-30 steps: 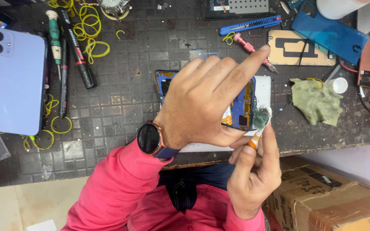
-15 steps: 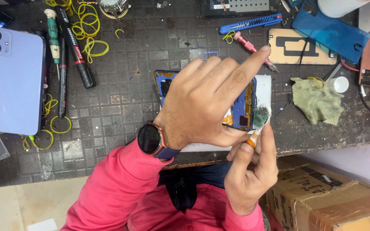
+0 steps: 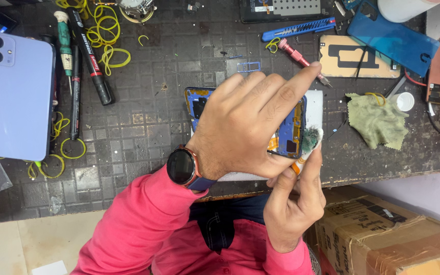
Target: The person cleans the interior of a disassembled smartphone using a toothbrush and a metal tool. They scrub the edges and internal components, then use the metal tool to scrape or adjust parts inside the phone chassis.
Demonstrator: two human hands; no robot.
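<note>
Phone: an opened blue phone with bare circuit parts and an orange flex strip lies on a white pad near the bench's front edge, mostly hidden under the left hand.
Left hand: pressed flat over the phone, fingers close together, forefinger stretched out to the upper right; a round dark watch sits on the wrist above a pink sleeve.
Right hand: fingers pinched shut on a small brush with an orange handle and frayed grey-green bristles, which touch the phone's right edge.
Surface: dark rubber mat with a square grid texture, dusty and scuffed.
Left of mat: a lilac phone lying back upward, smooth and rounded, beside a black marker, a green-handled screwdriver and yellow rubber bands.
Right of mat: a crumpled green cloth, a blue utility knife, a glossy blue back cover.
Below bench: a brown cardboard box and pale floor.
</note>
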